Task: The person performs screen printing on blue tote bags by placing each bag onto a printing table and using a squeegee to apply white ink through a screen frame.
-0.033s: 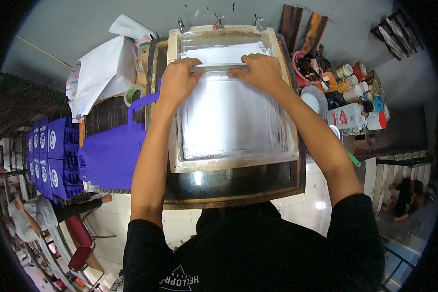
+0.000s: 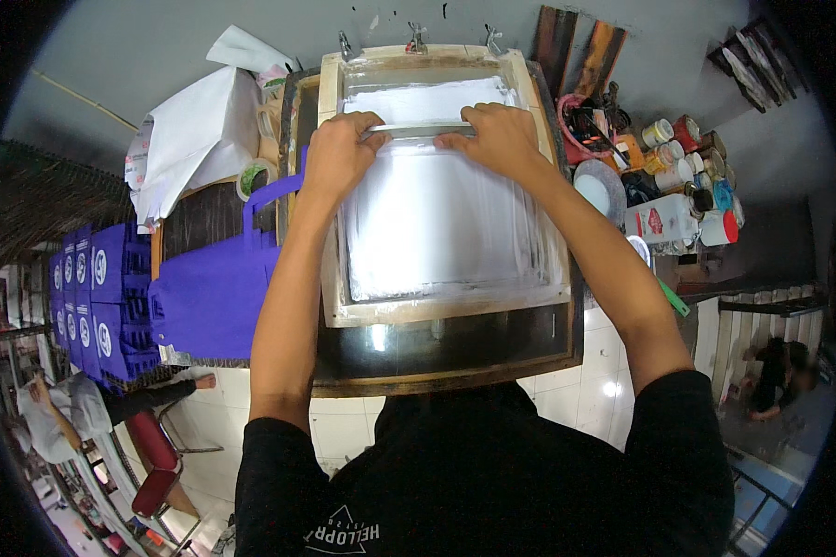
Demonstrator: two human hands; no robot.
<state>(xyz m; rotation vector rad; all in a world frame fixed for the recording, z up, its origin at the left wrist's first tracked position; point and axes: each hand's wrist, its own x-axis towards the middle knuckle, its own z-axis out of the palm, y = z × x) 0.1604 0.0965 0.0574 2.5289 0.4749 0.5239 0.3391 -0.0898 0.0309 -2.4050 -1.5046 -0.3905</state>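
Left grip, closed, holds the grey bar; right grip likewise.

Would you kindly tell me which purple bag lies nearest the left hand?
The bag whose handle reaches toward the left hand; the stacked bags lie farther left and show round white prints.

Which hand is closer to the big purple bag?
Left. The left hand holds the grey bar's left end, up and to the right of the big purple bag; the right hand holds the other end, farther away.
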